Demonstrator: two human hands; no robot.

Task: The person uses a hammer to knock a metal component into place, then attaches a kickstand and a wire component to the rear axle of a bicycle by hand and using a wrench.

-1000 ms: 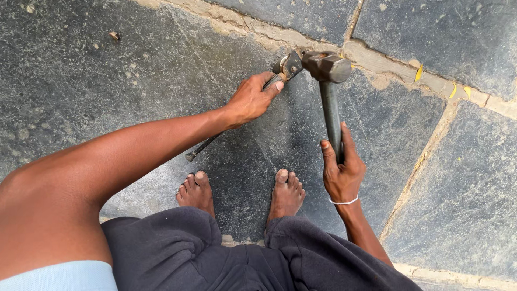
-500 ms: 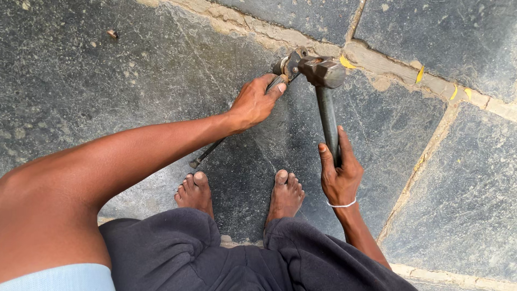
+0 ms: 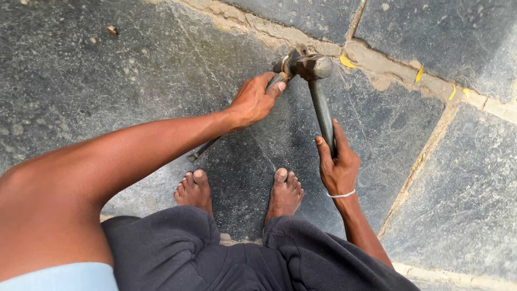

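Observation:
My left hand (image 3: 254, 100) grips a long dark metal chisel (image 3: 280, 80) that slants across the stone floor, its top end up by the mortar joint and its lower tip showing near my left foot. My right hand (image 3: 336, 161) is closed around the handle of a grey hammer (image 3: 321, 108). The hammer head (image 3: 311, 66) rests against the chisel's top end, right at the cement joint (image 3: 377, 75) between dark stone slabs (image 3: 134, 70). I squat with both bare feet (image 3: 284, 194) on the slab below the tools.
Dark grey stone slabs cover the ground, split by pale cement joints running across the top and down the right side. Small yellow flecks (image 3: 347, 61) lie along the upper joint. My dark trousers fill the bottom of the view.
The hammer head has come down a little and now sits against the chisel's top. Both hands keep their grips and hardly shift.

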